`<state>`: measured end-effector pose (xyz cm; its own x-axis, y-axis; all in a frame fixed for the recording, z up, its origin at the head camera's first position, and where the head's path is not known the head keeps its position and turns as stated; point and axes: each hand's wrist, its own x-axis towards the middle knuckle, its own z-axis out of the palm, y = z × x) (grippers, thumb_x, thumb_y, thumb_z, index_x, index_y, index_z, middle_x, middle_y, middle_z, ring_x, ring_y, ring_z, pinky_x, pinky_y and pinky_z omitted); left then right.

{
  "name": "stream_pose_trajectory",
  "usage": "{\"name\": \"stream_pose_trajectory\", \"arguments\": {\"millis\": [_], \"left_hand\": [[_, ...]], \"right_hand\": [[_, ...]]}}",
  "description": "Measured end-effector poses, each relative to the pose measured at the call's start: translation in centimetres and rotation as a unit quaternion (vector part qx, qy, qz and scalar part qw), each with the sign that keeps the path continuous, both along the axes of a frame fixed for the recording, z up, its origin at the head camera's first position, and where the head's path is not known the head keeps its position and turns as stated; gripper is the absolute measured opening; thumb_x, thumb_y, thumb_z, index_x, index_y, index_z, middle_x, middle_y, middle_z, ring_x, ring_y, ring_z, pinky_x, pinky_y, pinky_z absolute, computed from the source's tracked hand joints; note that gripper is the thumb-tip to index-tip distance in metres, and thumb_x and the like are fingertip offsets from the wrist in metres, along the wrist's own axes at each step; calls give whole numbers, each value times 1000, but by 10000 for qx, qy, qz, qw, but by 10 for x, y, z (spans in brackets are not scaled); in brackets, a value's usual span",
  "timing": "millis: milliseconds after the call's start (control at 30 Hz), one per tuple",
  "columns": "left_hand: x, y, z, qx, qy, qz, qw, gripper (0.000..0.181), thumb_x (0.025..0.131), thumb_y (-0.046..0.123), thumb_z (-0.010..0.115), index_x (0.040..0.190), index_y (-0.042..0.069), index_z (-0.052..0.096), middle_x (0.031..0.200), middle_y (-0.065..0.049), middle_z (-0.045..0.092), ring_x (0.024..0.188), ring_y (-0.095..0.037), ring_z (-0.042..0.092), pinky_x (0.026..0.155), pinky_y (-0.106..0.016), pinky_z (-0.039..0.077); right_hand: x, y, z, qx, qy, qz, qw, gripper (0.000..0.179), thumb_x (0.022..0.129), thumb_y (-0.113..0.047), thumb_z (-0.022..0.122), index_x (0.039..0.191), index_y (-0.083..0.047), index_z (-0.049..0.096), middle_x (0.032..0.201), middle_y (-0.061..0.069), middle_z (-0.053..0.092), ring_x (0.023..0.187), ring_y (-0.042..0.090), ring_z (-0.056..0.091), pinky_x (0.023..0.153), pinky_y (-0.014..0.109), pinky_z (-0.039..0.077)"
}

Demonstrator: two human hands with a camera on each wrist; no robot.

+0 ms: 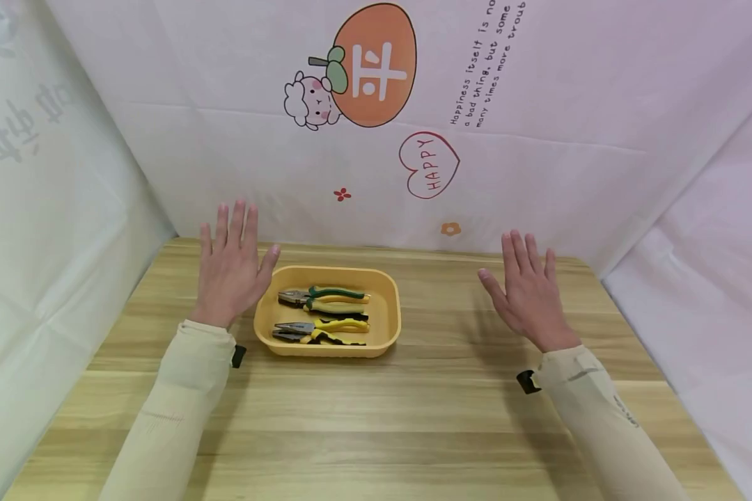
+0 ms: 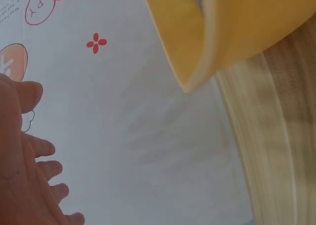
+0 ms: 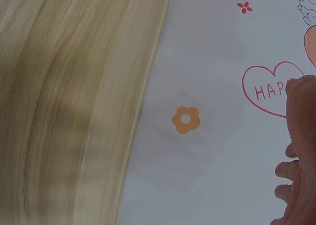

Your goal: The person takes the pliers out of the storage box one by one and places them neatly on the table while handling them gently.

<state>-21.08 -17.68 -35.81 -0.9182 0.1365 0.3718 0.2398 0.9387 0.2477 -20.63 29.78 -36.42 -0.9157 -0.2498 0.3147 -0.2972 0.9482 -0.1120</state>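
A yellow plastic tray (image 1: 326, 351) sits on the wooden table, left of the middle. Inside lie pliers with green and yellow handles (image 1: 335, 307) at the back and pliers with yellow and black handles (image 1: 341, 325) nearer the front, their metal jaws pointing left. My left hand (image 1: 228, 282) is held up with straight fingers, its thumb overlapping the tray's left rim in the head view. The tray's corner (image 2: 256, 22) looms large in the left wrist view. Well to the right of the tray, my right hand (image 1: 533, 303) is raised too, fingers straight, holding nothing.
White printed cloth (image 1: 514, 181) stands behind the table's back edge. More cloth hangs along the left (image 1: 56, 229) and right sides (image 1: 714, 292). A dark band (image 1: 528, 381) shows at the right wrist. Bare wood (image 1: 363, 424) lies in front of the tray.
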Motion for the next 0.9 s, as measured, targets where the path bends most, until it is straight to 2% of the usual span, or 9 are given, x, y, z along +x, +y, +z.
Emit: {"name": "stream_pose_trajectory", "arguments": {"millis": [67, 167, 400, 533, 633, 767, 833, 900], "left_hand": [[0, 0, -2, 126, -43, -55, 9999, 74, 109, 45, 34, 163, 4, 3, 169, -16, -4, 153, -35, -10, 121, -57, -6], [1, -1, -7, 312, -54, -156, 9994, 74, 109, 42, 37, 162, 0, 7, 167, -23, 6, 153, -42, 2, 121, -60, 4], [2, -1, -18, 924, -31, -462, 9946, 72, 108, 36, 45, 158, -9, 18, 159, -33, 24, 146, -50, 22, 117, -64, 19], [3, -2, -23, 1344, -408, -454, 9890, 72, 109, 39, 44, 157, -8, 21, 157, -34, 26, 144, -51, 25, 116, -64, 21], [5, -4, -28, 1644, -802, -377, 9824, 72, 109, 44, 42, 158, -5, 21, 158, -32, 26, 145, -50, 23, 116, -65, 21], [6, -8, -39, 2073, -1166, -322, 9708, 74, 108, 47, 42, 158, -4, 23, 156, -30, 32, 141, -48, 32, 111, -65, 29], [6, -10, -44, 2363, -1365, -305, 9616, 73, 108, 46, 43, 157, -4, 24, 154, -29, 35, 137, -47, 37, 110, -63, 34], [6, -11, -50, 2719, -1556, -321, 9491, 71, 108, 42, 45, 158, -4, 24, 153, -29, 37, 136, -46, 39, 110, -61, 36]], "right_hand": [[0, 0, -1, -54, -5, 31, 10000, 80, 108, -53, 34, 162, 0, 7, 167, 22, 8, 153, 40, 1, 119, 61, -8], [0, -1, -3, -141, 25, 70, 9999, 79, 108, -51, 37, 161, 1, 12, 165, 25, 15, 152, 43, 8, 120, 63, -3], [-1, -1, -11, -362, 366, 366, 9980, 68, 107, -39, 50, 151, 11, 34, 149, 34, 40, 137, 51, 35, 111, 67, 26], [0, -3, -15, -509, 367, 488, 9968, 62, 105, -34, 55, 145, 12, 43, 140, 34, 48, 128, 52, 44, 105, 67, 34], [2, -5, -16, -587, 160, 478, 9970, 60, 106, -34, 55, 143, 11, 46, 136, 34, 51, 126, 52, 46, 103, 67, 37], [5, -7, -19, -646, -165, 436, 9968, 59, 106, -38, 53, 142, 9, 48, 134, 33, 53, 125, 51, 46, 101, 67, 39], [7, -9, -20, -699, -275, 439, 9962, 58, 106, -38, 53, 141, 8, 50, 133, 32, 54, 123, 49, 48, 98, 66, 41], [8, -11, -21, -737, -357, 452, 9956, 58, 106, -39, 53, 141, 7, 51, 131, 30, 56, 121, 47, 50, 97, 64, 43]]}}
